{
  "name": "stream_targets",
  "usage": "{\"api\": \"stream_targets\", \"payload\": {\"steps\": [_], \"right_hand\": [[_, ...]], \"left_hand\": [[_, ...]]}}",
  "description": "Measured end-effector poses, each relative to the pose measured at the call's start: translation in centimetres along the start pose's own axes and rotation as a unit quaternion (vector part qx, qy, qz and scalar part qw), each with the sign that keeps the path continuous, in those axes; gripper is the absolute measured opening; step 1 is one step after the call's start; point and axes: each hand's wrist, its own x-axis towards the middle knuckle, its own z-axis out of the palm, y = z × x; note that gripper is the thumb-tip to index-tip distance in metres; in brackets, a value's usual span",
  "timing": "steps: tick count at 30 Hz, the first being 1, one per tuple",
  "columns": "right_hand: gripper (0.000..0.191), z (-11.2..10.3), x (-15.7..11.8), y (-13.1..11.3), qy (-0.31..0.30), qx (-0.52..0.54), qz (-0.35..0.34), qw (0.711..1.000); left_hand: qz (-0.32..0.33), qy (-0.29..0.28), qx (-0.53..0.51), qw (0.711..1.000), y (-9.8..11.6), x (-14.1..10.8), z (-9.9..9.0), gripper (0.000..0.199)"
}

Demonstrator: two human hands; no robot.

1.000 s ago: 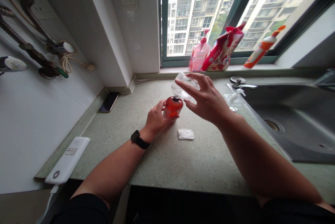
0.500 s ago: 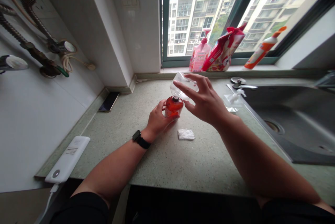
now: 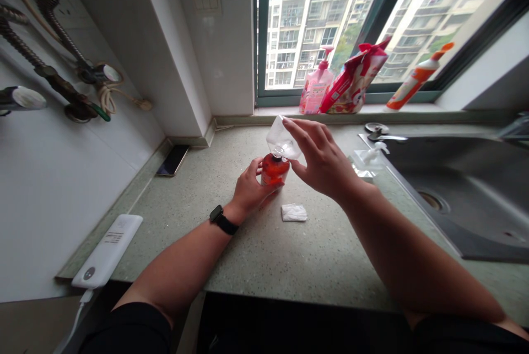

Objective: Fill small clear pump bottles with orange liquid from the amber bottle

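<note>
Head view: the translucent red bottle is wrapped round its smooth side by the left hand, upright over the speckled countertop; the clear angular plastic bottle is pinched between thumb and fingers of the right hand, tipped neck-down at the red one's dark neck; a folded white tissue is set just nearer; free room is left rightward, bounded by the steel sink; the counter's front edge is well apart.

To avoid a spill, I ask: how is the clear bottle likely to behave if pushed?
The clear bottle would probably tip, being upturned over the narrow-necked red bottle. Its smooth-looking surface may be slippery. Its angular sides probably discourage rolling.
</note>
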Motion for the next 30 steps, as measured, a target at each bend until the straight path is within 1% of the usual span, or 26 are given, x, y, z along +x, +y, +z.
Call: {"api": "stream_targets", "payload": {"steps": [7, 10, 12, 16, 21, 26, 30], "right_hand": [[0.098, 0.24, 0.06, -0.07, 0.010, 0.021, 0.017, 1.000], [0.098, 0.19, 0.08, -0.16, 0.006, 0.025, 0.017, 1.000], [0.099, 0.17, 0.08, -0.21, 0.004, 0.027, 0.014, 1.000], [0.094, 0.23, 0.07, -0.34, 0.011, 0.032, -0.004, 0.999], [0.097, 0.26, 0.04, -0.49, 0.000, 0.030, 0.006, 1.000], [0.092, 0.17, 0.00, -0.52, 0.002, 0.026, -0.006, 1.000], [0.092, 0.24, -0.04, -0.57, 0.002, 0.023, -0.009, 1.000]], "left_hand": [[0.002, 0.001, -0.006, 1.000, -0.16, -0.01, 0.10, 0.076], [0.004, 0.004, 0.000, 1.000, -0.26, -0.04, 0.14, 0.075], [0.005, 0.008, 0.004, 1.000, -0.30, -0.03, 0.17, 0.074], [-0.004, 0.010, -0.006, 1.000, -0.29, 0.05, 0.20, 0.073], [-0.007, 0.007, -0.016, 1.000, -0.10, 0.06, 0.13, 0.071], [-0.008, 0.005, -0.008, 1.000, -0.03, 0.02, 0.13, 0.071], [-0.014, 0.003, -0.020, 1.000, -0.05, 0.01, 0.18, 0.070]]}}
